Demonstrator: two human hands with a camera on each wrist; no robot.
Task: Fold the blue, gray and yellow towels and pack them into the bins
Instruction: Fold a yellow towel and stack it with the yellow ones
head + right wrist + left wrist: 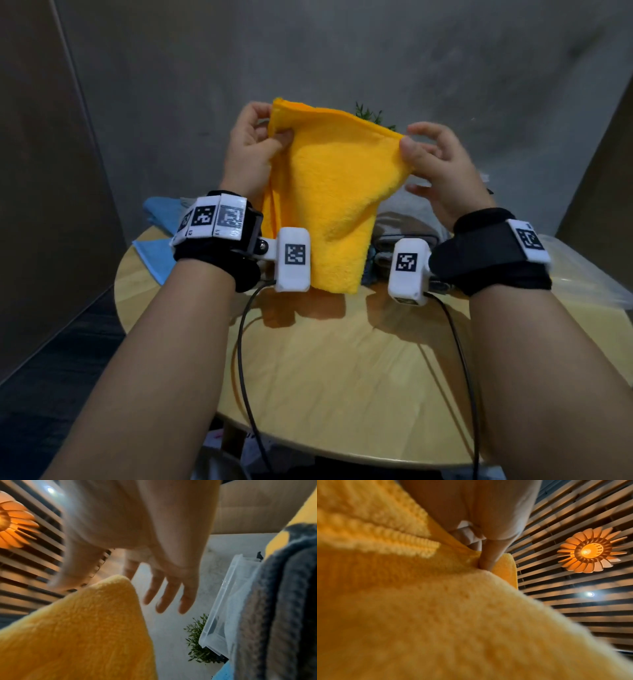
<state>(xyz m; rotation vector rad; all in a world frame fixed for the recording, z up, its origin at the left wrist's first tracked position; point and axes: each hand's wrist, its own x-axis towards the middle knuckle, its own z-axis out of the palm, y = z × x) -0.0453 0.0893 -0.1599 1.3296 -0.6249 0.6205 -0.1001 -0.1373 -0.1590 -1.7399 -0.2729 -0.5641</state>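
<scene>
Head view: yellow towel [329,202] is held up above the round wooden surface [342,377], long axis hanging down, top corners pinched by left hand [253,150] and right hand [438,171]. Left wrist: a thumb is pressed into towel folds. Right wrist: remaining fingers [168,599] are spread; a clear bin [223,601] is seen beside.

A towel [329,192] hangs above the tabletop [342,370], held up between the left hand [251,147] and right hand [436,164]. Behind it lie more towels [404,226], with cloths [154,250] at the left edge and a bin [589,274] on the right.
</scene>
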